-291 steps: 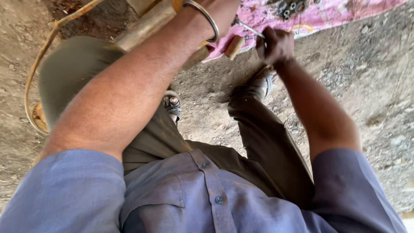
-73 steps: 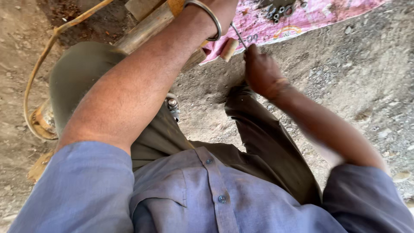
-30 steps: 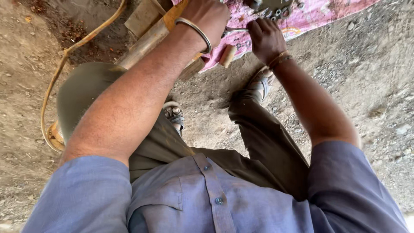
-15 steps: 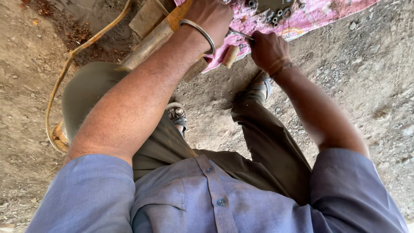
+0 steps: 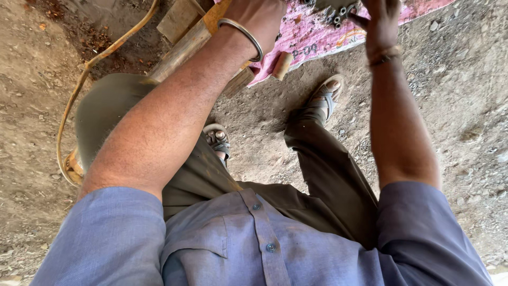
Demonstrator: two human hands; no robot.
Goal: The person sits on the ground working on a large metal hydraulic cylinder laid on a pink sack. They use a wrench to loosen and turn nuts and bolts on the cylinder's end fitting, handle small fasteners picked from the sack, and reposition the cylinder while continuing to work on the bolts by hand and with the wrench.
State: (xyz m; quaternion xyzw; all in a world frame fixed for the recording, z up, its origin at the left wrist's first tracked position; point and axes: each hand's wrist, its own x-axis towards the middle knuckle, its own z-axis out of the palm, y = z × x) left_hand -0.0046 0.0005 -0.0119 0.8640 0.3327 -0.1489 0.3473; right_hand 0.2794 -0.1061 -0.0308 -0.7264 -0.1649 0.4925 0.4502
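Seen from above, the person crouches on bare dirt, and a pink woven sack (image 5: pixel 317 32) spread on the ground at the top of the view serves as the landmark. The left hand (image 5: pixel 259 18) rests on the sack's left edge, a metal bangle (image 5: pixel 241 33) around its wrist; the fingers run out of the picture, so whether they are clenched or released cannot be told. The right hand (image 5: pixel 381 18) reaches over the sack's middle, its fingers spread loosely above a cluster of dark metal nuts (image 5: pixel 338 13) lying on the sack near the top edge; whether the fingertips actually touch them cannot be told. A short wooden handle (image 5: pixel 281 64) lies at the sack's lower edge, pointing toward the person. Just left of the sack, partly under the left forearm, lie wooden planks (image 5: pixel 182 37). Farther left of the sack, a yellowish hose (image 5: pixel 92 69) curves across the dirt around the left knee. Below the sack, two sandalled feet stand on the ground: the right sandal (image 5: pixel 324 95) close beneath the wooden handle, the left sandal (image 5: pixel 217 139) lower and nearer the knee.
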